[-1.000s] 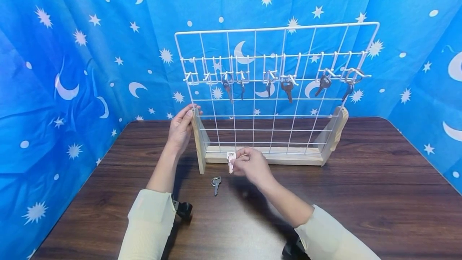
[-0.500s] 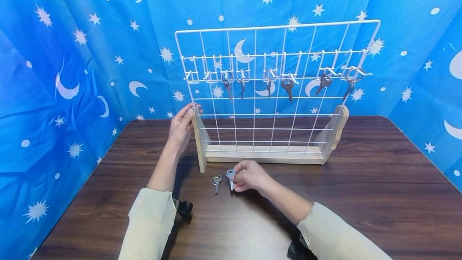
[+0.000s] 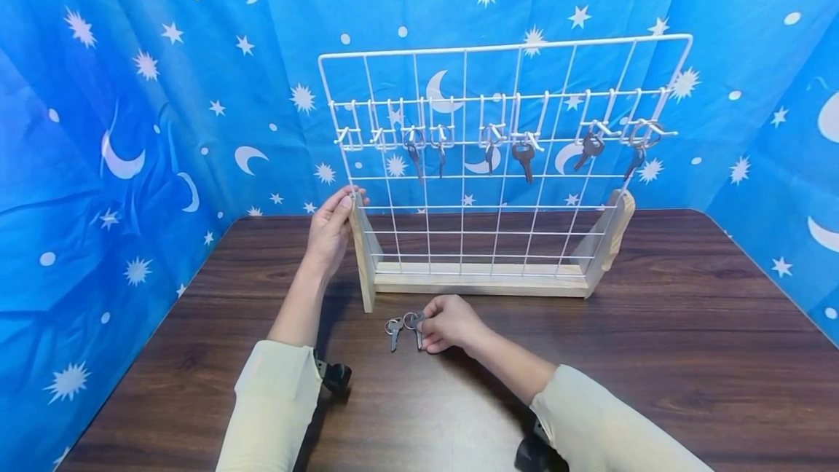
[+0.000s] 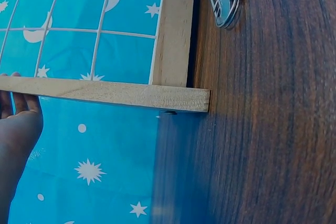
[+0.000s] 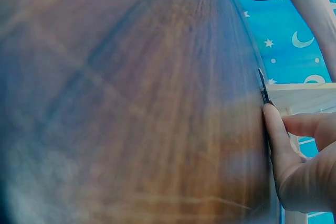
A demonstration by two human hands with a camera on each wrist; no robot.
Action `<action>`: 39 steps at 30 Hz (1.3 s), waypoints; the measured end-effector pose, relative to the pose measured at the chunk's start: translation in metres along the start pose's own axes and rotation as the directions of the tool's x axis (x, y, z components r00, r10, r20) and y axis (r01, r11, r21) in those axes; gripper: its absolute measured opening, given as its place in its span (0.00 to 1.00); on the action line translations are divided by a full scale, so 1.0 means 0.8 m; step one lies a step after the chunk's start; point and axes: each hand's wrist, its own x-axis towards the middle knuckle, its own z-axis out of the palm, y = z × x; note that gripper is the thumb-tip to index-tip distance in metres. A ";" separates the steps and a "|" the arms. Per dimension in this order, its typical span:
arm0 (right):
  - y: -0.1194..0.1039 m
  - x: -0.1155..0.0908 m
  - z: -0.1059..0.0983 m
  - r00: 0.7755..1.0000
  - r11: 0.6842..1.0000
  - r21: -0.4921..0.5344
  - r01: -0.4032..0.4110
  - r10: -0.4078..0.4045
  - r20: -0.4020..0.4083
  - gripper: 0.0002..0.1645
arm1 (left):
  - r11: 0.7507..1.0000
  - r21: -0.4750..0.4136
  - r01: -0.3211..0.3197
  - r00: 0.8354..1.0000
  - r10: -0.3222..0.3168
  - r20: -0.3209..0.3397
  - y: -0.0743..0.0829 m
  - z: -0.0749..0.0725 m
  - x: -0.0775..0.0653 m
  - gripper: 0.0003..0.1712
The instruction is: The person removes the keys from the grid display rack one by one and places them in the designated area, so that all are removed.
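My left hand (image 3: pixel 330 233) grips the upper end of the rack's left wooden side (image 3: pixel 364 261). In the left wrist view its fingers reach behind that wooden side (image 4: pixel 105 90). My right hand (image 3: pixel 454 323) is low over the table in front of the rack, thumb and fingers pinching a silver key (image 3: pixel 419 339) on a ring. That key is down at the tabletop, partly covered by the fingertips. Just left of it lies a second silver key (image 3: pixel 394 332) with its own ring. In the right wrist view the thumb (image 5: pixel 278 135) is right at the table surface.
The white wire grid (image 3: pixel 462 188) stands in a wooden base (image 3: pixel 485 286). Several keys hang from its hooks, among them a dark key (image 3: pixel 524 159); the two leftmost hooks (image 3: pixel 347 138) carry none. A blue star-and-moon cloth (image 3: pixel 164 144) surrounds the dark wooden table (image 3: pixel 688 326).
My right hand has lowered the key from in front of the rack's base to the table, beside the other key. The left hand has stayed on the wooden side.
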 end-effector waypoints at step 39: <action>-0.029 -0.006 -0.023 0.988 0.983 0.101 0.155 -0.154 -0.016 0.14 | 1.000 -0.001 -0.002 1.000 0.002 0.004 -0.001 -0.001 0.000 0.24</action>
